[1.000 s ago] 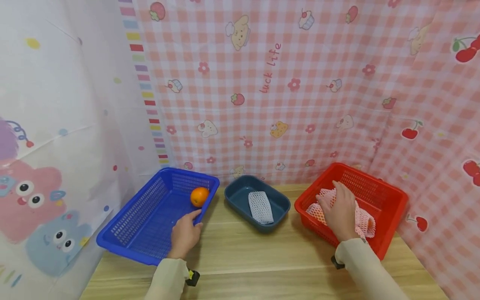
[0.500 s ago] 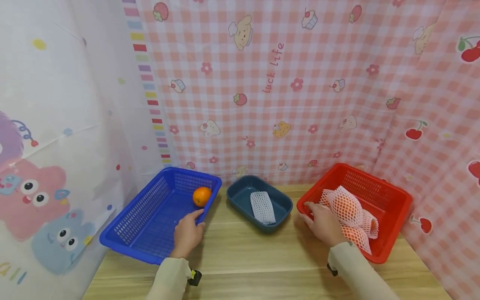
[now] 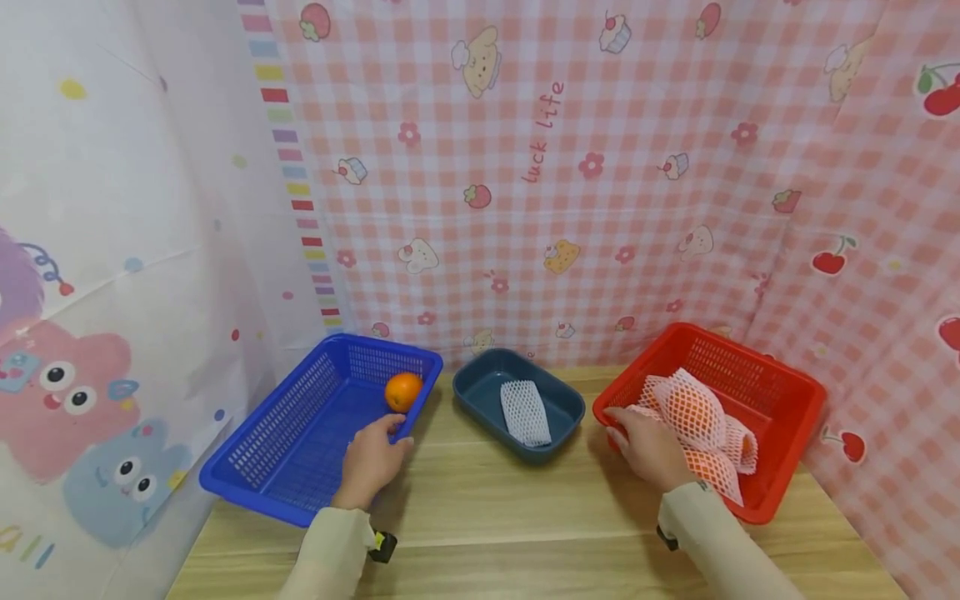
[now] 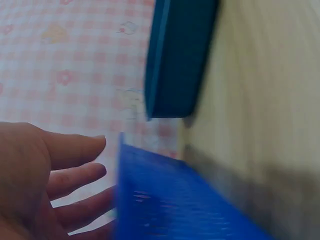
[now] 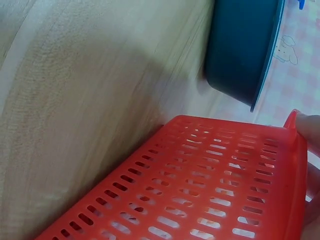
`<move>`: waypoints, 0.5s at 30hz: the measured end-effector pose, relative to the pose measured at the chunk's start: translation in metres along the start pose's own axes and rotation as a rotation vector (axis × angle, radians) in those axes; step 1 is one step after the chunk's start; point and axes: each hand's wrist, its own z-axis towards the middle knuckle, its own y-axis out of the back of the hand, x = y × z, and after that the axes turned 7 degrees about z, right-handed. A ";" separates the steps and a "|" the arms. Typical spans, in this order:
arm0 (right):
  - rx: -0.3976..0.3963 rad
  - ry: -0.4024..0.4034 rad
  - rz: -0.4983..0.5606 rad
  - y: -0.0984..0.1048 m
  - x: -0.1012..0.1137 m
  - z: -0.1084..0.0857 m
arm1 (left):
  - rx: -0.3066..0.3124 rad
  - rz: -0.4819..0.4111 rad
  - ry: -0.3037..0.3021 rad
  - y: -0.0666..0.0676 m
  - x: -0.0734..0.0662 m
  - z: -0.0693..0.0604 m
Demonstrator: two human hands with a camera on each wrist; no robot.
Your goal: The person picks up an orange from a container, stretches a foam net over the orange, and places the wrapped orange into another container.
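Note:
In the head view, my left hand (image 3: 371,458) is at the right rim of a blue plastic basket (image 3: 300,442). The left wrist view shows its thumb (image 4: 80,150) apart from the rim, its fingers partly hidden behind the basket wall. An orange (image 3: 403,392) lies in the basket just beyond this hand. My right hand (image 3: 651,450) touches the near-left corner rim of a red plastic basket (image 3: 780,442); whether it grips the rim is partly hidden. Inside the red basket are several orange round fruits in pink-and-white foam nets (image 3: 693,412).
Between the baskets stands a dark teal tub (image 3: 480,387) with an empty-looking white foam net (image 3: 525,414) in it. All three containers stand on a wooden table (image 3: 495,517). A pink checked cloth (image 3: 442,217) hangs behind, and a white printed sheet (image 3: 202,250) hangs at the left.
A second ago my right hand was on the netted fruits; it has drawn left and nearer to the red basket's corner rim. My left hand stays beside the blue rim, barely shifted.

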 end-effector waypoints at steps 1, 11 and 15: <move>-0.003 -0.001 0.000 0.000 0.000 0.000 | 0.003 -0.001 -0.008 0.004 -0.002 0.003; -0.017 -0.006 0.003 0.000 -0.002 -0.003 | -0.018 0.036 -0.058 0.035 -0.004 0.045; -0.009 0.008 0.007 0.000 -0.001 -0.001 | 0.002 0.045 -0.114 0.031 0.010 0.067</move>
